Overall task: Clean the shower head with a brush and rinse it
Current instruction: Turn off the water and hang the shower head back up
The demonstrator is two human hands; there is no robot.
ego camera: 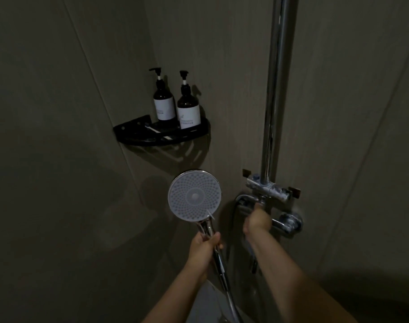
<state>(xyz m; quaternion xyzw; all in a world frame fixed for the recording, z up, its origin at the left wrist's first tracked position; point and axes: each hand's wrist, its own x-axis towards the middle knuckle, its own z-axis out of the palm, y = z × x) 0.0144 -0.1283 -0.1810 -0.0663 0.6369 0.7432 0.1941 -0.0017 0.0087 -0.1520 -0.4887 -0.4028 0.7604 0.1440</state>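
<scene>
The round shower head (195, 196) faces me, its white nozzle face turned up, on a chrome handle with a hose running down. My left hand (203, 247) is closed around that handle just below the head. My right hand (257, 220) is closed on the chrome tap fitting (285, 223) under the mixer bar; it looks blurred. A small brush (152, 129) with a white handle lies on the black corner shelf (133, 138), above and left of the shower head. No water is visible at the nozzles.
Two dark pump bottles (164, 106) (188, 111) stand on the corner shelf. A vertical chrome riser pipe (277, 89) rises from the mixer (268, 190) on the right wall. Grey tiled walls meet in the corner; the light is dim.
</scene>
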